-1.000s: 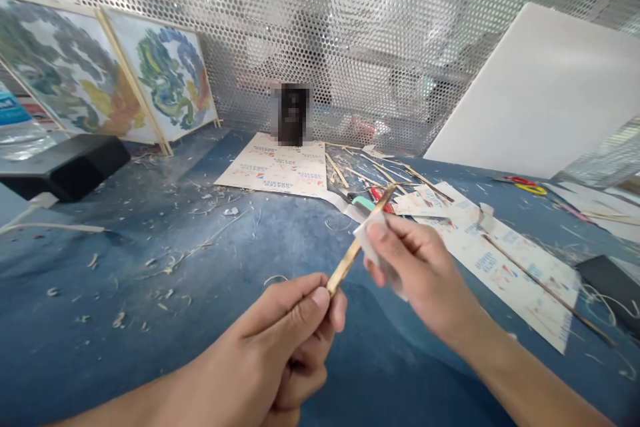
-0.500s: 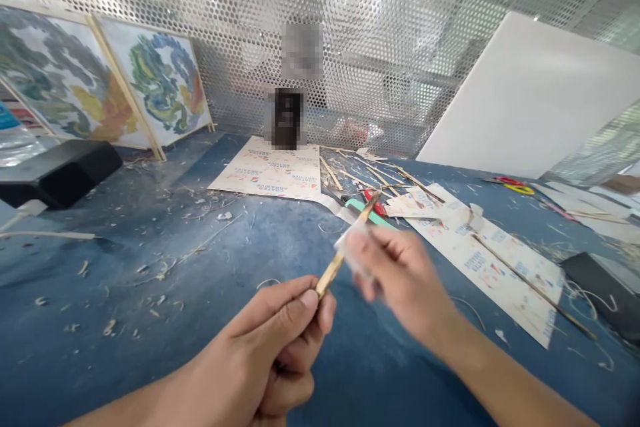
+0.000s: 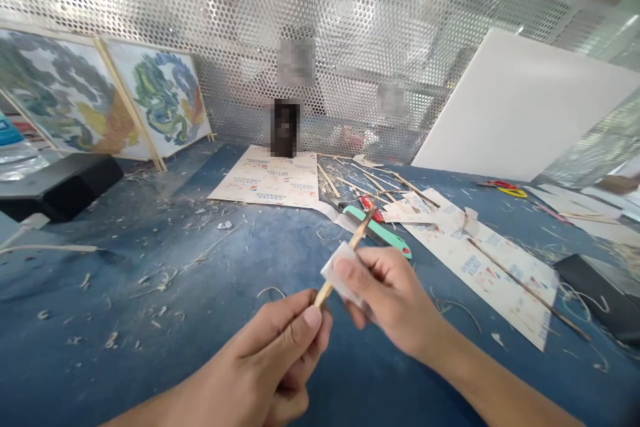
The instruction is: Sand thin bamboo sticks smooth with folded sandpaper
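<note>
Pinching the likely light, stiff stick (image 3: 358,236) by its near end, our left hand (image 3: 280,345) lets our right hand (image 3: 397,298) squeeze paper (image 3: 332,269) against it.

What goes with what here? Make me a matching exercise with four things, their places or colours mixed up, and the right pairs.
1. wooden stick
2. pale paper piece
3. cutter-like tool
4. painted panels

A. upright at the left
B. pinched by the right fingers
C. mint green and black
D. near end gripped by the left fingers

Right pairs: 1-D, 2-B, 3-C, 4-A
</note>
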`<state>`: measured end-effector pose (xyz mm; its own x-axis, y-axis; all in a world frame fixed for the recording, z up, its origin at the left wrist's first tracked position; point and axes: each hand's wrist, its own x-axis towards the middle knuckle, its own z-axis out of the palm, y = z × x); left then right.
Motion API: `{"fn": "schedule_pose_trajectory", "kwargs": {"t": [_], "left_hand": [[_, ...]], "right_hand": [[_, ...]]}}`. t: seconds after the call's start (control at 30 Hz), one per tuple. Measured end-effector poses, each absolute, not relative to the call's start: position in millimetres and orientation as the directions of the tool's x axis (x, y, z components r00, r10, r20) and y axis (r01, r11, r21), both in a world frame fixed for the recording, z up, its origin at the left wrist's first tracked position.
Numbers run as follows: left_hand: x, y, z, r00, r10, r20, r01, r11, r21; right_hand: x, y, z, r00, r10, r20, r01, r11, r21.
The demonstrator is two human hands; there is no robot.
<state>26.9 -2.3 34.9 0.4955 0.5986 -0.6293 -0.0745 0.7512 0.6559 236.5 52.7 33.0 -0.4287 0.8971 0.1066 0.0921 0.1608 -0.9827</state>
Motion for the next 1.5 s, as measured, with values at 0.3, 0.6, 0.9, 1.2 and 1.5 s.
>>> {"fn": "schedule_pose_trajectory", "kwargs": {"t": [0.3, 0.6, 0.9, 1.2, 1.5], "left_hand": [[30, -2, 37, 0.574, 0.597, -0.561, -0.107, 0.733, 0.671], [25, 0, 47, 0.619, 0.600, -0.507, -0.051, 0.675, 0.736], [22, -5, 47, 0.677, 0.634, -0.373, 0.005, 0.504, 0.864], [22, 2, 50, 0.674, 0.681, -0.284, 0.075, 0.320, 0.944], [15, -2, 21, 0.516, 0.744, -0.426, -0.016, 0.505, 0.863]], "right_hand": [[251, 66, 42, -0.114, 0.935, 0.336, 0.045, 0.342, -0.938], [239, 47, 35, -0.420, 0.886, 0.195, 0.118, 0.267, -0.956], [239, 48, 38, -0.312, 0.921, 0.233, 0.060, 0.264, -0.963], [231, 45, 32, -0.498, 0.865, 0.053, 0.049, 0.089, -0.995], [247, 56, 45, -0.247, 0.952, 0.182, 0.068, 0.205, -0.976]]}}
